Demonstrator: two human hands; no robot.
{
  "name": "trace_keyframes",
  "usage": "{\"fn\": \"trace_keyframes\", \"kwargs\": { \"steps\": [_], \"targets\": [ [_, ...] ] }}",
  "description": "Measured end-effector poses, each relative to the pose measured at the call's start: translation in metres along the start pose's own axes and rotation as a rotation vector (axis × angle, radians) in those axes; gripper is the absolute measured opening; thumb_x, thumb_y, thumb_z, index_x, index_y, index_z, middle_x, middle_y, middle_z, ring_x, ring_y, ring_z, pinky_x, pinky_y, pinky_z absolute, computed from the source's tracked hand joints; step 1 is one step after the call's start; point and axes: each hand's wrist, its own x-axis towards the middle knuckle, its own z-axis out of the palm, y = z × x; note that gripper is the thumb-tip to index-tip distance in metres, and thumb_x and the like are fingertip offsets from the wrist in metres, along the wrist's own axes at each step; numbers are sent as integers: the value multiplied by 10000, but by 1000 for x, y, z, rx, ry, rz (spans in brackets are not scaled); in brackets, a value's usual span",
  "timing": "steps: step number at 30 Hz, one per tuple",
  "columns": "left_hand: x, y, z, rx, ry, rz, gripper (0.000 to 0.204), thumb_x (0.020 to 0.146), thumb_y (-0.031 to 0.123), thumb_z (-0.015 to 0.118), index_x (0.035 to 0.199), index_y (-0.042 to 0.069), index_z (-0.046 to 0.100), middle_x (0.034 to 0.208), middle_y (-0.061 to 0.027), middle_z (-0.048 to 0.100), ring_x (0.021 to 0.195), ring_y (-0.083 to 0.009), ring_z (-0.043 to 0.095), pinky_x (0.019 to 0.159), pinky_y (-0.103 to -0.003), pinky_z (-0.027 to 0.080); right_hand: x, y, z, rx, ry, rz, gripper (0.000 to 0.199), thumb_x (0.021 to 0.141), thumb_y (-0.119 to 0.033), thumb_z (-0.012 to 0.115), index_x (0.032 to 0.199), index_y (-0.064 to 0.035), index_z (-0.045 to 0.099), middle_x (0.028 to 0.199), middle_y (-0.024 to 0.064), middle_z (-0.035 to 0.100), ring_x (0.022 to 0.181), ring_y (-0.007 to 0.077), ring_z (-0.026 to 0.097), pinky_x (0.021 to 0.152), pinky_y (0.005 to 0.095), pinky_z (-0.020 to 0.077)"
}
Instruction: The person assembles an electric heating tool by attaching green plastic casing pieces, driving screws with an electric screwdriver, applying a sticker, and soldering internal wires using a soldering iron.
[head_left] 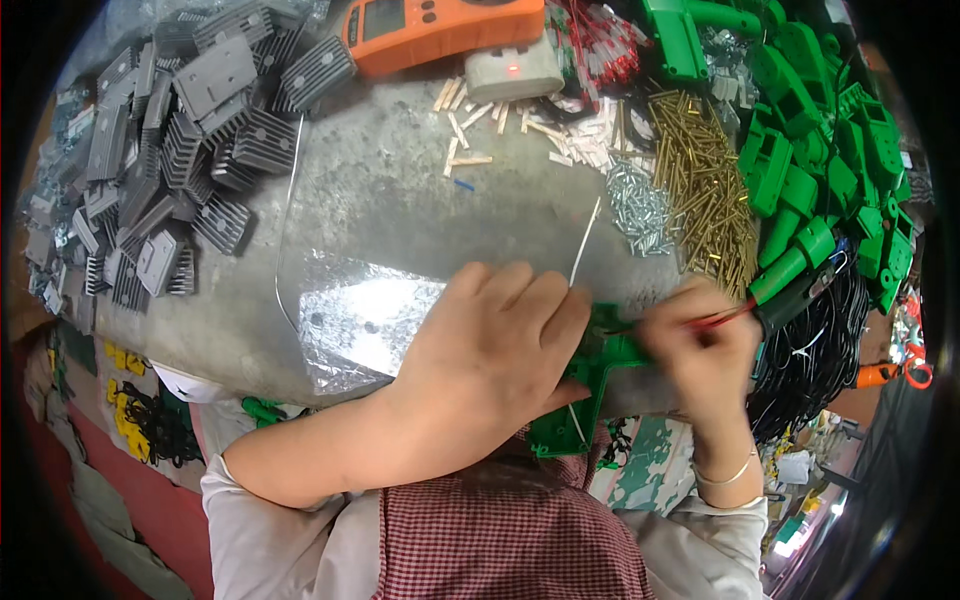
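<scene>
My left hand (500,345) is closed over the near-left part of a green plastic housing (597,385), thumb against its edge. A thin white strip (586,240) runs beneath its fingers, and a pale length shows again inside the housing. At the housing's right side, my right hand (700,340) is smeared by motion, with its fingers bent inward. Something slim and red (722,319) passes through them, too blurred to name. A short dark tip points from that hand toward the housing's interior.
Grey finned heat sinks (185,150) are heaped at left. Clear plastic film (365,320) lies by my left forearm. An orange meter (440,35) sits at the back. Brass pins (705,175), silver screws (640,208) and green housings (790,170) fill the right, above black cables (815,350).
</scene>
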Motion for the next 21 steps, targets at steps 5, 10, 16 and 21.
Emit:
{"fn": "trace_keyframes", "kwargs": {
  "steps": [5, 10, 16, 21],
  "targets": [
    [0, -1, 0, -84, 63, 16, 745, 609, 403, 812, 1210, 38, 565, 1054, -53, 561, 909, -230, 527, 841, -358, 399, -10, -4, -41, 351, 292, 348, 161, 905, -127, 674, 998, -7, 621, 851, 62, 649, 654, 82, 619, 544, 200, 498],
    [-1, -1, 2, -115, 103, 30, 721, 620, 357, 813, 1211, 30, 562, 1046, -65, 570, 885, -251, 530, 815, -372, 407, -26, -34, -8, 411, -5, 612, 154, 870, -13, 682, 1021, -1, 656, 920, 81, 714, 792, 135, 697, 622, 228, 543],
    [-3, -2, 1, -104, 108, 34, 688, 646, 347, 797, 1212, 32, 562, 1049, -70, 571, 885, -252, 532, 809, -372, 408, -17, -27, 6, -120, -131, -42, 128, 757, 49, 732, 867, -1, 686, 842, 94, 683, 695, 193, 660, 587, 280, 510],
    [-2, -1, 1, -73, 93, 26, 678, 664, 368, 782, 1214, 37, 562, 1056, -69, 567, 901, -244, 536, 815, -367, 408, -7, -24, 10, -305, -185, -254, 162, 721, 5, 748, 858, -35, 672, 771, 88, 629, 696, 265, 618, 585, 349, 504]
  ]
}}
